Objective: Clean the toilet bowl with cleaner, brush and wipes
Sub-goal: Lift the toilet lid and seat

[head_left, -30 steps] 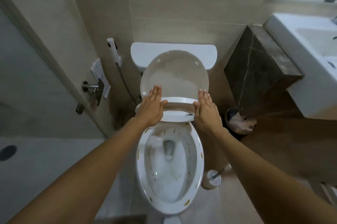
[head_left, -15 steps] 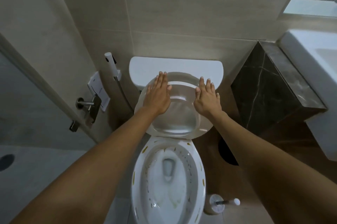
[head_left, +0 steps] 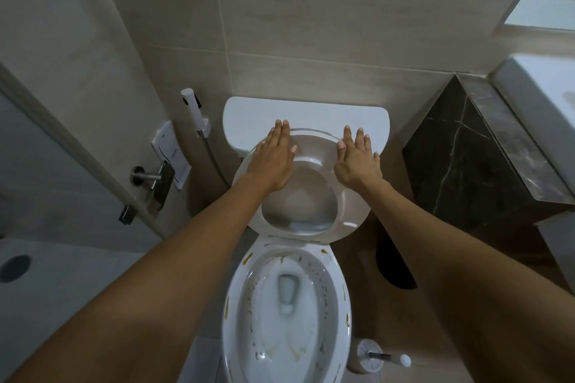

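I press left hand [head_left: 270,161] and right hand [head_left: 357,161], fingers spread flat, on seat [head_left: 351,205] | holds it upright | exposes stained bowl [head_left: 337,304]

The seat [head_left: 348,217] stands up against the tank [head_left: 311,114] behind the bowl [head_left: 339,298], with the left hand [head_left: 271,161] and right hand [head_left: 357,161] flat on it, the brush [head_left: 378,357] on the floor to the bowl's right, and the sprayer [head_left: 194,110] on the wall to the left.

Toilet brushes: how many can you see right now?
1. The toilet brush stands in its holder on the floor, right of the toilet bowl. Others may be out of view.
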`<state>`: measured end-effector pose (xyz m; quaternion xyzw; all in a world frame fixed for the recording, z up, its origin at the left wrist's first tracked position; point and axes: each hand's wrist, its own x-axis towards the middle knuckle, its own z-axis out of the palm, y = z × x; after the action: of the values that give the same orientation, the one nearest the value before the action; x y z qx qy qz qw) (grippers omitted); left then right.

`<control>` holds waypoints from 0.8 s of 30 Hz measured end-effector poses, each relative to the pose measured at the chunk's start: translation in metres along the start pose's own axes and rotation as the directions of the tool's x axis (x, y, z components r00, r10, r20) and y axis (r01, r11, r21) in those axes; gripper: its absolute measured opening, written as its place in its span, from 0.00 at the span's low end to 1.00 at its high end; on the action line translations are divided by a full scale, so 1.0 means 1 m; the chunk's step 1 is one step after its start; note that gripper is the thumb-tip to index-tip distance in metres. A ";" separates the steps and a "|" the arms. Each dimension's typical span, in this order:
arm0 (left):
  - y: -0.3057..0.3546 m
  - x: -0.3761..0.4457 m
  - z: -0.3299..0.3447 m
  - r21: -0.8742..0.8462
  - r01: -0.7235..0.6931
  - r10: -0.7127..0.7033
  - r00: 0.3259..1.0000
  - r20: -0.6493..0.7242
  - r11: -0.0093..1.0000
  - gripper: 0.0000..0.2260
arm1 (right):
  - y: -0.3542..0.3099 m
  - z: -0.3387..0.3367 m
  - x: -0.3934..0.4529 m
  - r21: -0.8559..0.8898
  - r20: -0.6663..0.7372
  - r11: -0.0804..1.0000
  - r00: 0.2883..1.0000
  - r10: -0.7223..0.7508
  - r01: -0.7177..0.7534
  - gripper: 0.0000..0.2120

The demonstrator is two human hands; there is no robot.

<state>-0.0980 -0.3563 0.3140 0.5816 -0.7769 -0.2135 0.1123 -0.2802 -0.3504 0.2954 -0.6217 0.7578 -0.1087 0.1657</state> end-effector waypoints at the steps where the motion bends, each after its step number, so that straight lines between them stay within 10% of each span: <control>1: 0.000 0.000 -0.002 0.013 0.001 -0.001 1.000 0.010 1.000 0.25 | 0.000 -0.001 -0.001 -0.006 -0.001 1.000 1.000 0.005 -0.005 0.26; 24: 0.017 -0.235 -0.079 0.228 0.136 -0.168 0.978 0.127 0.964 0.27 | -0.047 -0.059 -0.241 -0.145 0.089 0.986 0.994 -0.064 0.076 0.29</control>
<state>-0.0086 -0.1450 0.4091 0.6314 -0.7545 -0.1768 -0.0258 -0.2191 -0.1270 0.3945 -0.6626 0.7337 -0.0314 0.1469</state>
